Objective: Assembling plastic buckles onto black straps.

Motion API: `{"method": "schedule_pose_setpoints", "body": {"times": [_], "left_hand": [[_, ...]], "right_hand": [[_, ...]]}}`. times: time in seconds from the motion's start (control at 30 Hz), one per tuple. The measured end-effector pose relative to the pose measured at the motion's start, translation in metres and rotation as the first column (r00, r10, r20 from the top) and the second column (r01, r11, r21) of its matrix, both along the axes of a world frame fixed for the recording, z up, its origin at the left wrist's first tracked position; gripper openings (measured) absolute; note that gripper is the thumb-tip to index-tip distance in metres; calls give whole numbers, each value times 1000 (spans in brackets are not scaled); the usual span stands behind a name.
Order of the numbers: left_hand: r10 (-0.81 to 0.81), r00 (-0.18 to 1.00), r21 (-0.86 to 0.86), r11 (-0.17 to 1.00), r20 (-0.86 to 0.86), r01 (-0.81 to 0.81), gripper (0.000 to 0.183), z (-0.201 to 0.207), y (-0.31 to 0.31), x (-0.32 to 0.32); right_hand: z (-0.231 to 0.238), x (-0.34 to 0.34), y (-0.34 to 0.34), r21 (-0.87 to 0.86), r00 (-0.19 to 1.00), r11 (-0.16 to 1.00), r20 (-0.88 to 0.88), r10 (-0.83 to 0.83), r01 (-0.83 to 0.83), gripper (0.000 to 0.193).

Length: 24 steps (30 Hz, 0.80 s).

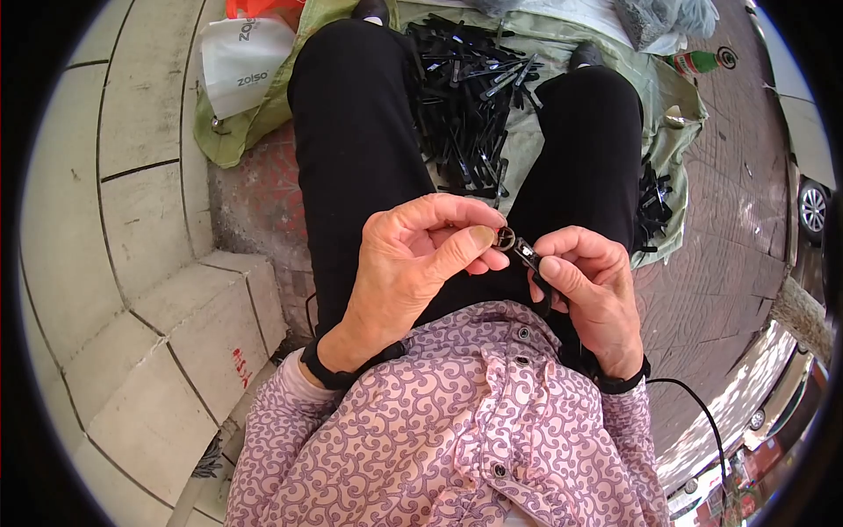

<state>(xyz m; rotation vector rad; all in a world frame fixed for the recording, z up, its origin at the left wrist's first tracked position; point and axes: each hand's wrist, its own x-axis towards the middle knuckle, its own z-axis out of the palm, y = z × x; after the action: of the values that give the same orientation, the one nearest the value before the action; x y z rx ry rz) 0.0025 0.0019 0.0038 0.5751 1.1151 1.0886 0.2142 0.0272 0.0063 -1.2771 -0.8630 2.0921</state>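
Above my lap, my left hand (406, 263) pinches a small round ring-shaped ornament (504, 238) between thumb and fingers. Facing it, my right hand (594, 279) grips a slim black clip (527, 253) with a shiny end, which looks like a hair clip. The ornament and the clip's end almost meet; whether they touch I cannot tell. My right fingers cover the rest of the clip. Beyond my hands, between my legs, lies a heap of similar black clips (470, 97) on a pale green sheet (531, 132).
More black clips (652, 206) lie by my right knee. A white bag (246, 66) rests at the far left, a grey plastic bag (659, 22) and a green bottle (695, 61) at the far right. Pale stone steps (145, 211) rise at my left. A dark cable (702, 408) trails from my right wrist.
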Motion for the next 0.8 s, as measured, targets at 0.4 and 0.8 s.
{"method": "schedule_pose_setpoints", "body": {"times": [0.4, 0.8], "left_hand": [[-166, 978, -78, 981, 129, 177, 18, 5, -3, 3], [-319, 948, 20, 947, 0, 319, 24, 2, -10, -5]], "right_hand": [[10, -6, 1, -74, 995, 997, -95, -12, 5, 15], [8, -12, -3, 580, 964, 787, 259, 69, -212, 25]]}}
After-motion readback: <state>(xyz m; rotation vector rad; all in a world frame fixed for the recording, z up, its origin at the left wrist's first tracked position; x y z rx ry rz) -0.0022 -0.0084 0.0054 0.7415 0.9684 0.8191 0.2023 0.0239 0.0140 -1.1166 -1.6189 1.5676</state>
